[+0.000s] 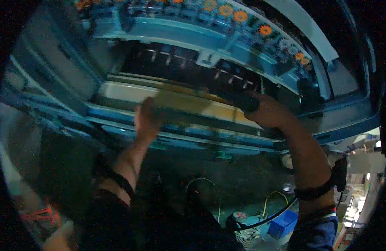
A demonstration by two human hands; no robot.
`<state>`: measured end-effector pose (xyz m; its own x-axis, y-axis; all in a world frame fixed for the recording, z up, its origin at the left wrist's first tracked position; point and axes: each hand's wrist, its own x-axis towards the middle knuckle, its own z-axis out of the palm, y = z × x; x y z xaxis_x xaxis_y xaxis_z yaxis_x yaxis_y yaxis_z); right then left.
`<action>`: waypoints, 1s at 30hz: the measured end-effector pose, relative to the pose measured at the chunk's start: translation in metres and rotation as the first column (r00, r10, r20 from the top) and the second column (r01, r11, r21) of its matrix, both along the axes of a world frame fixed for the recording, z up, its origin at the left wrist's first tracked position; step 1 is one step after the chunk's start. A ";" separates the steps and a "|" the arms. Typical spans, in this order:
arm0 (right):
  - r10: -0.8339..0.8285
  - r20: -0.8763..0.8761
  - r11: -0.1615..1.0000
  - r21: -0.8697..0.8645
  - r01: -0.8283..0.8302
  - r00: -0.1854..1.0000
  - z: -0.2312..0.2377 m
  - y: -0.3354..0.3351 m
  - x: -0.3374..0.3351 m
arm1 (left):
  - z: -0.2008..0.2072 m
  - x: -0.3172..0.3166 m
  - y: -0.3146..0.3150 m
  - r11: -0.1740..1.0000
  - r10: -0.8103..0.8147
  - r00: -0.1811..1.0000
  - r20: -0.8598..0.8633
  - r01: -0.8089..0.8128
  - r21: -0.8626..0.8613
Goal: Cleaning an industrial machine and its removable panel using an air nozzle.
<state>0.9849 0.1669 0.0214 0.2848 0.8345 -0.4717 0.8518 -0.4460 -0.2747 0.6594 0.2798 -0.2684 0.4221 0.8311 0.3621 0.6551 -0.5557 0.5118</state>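
My left hand (147, 117) is raised at the front of a blue machine, its fingers blurred and closed at the left end of a thin, flat yellowish piece (182, 100). That piece lies across a long pale bar (128, 92) in the machine's opening. To the right, my right hand (266, 111) curls around a dark object (245, 101) whose kind is too dim to make out. Whether the dark object touches the yellowish piece cannot be told. Both forearms reach up from below, each with a black band.
Orange toothed knobs (265, 30) line the machine's top. Thin metal prongs (168, 56) stand inside the dark opening. A blue rail (180, 133) runs along the front. On the floor are a blue bin (283, 224), a coiled hose (247, 237) and a black cable (264, 221).
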 end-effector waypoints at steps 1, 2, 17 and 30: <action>0.001 -0.052 1.000 -0.009 -0.001 0.999 -0.003 0.013 -0.011 | 0.013 0.005 -0.028 0.998 -0.024 0.996 0.084 0.029 -0.064; 0.059 -0.075 0.998 0.008 -0.058 0.995 -0.006 0.022 -0.024 | 0.057 0.002 -0.069 0.936 -0.139 0.988 0.067 0.153 -0.318; 0.327 -0.036 0.934 0.163 -0.317 0.944 0.070 0.200 -0.302 | 0.048 -0.154 -0.284 -0.268 -0.630 0.469 0.619 0.617 -0.740; 0.414 0.111 0.910 -0.037 -0.413 0.903 0.083 0.227 -0.363 | 0.101 -0.255 -0.277 0.166 -0.477 0.757 0.447 0.577 -0.800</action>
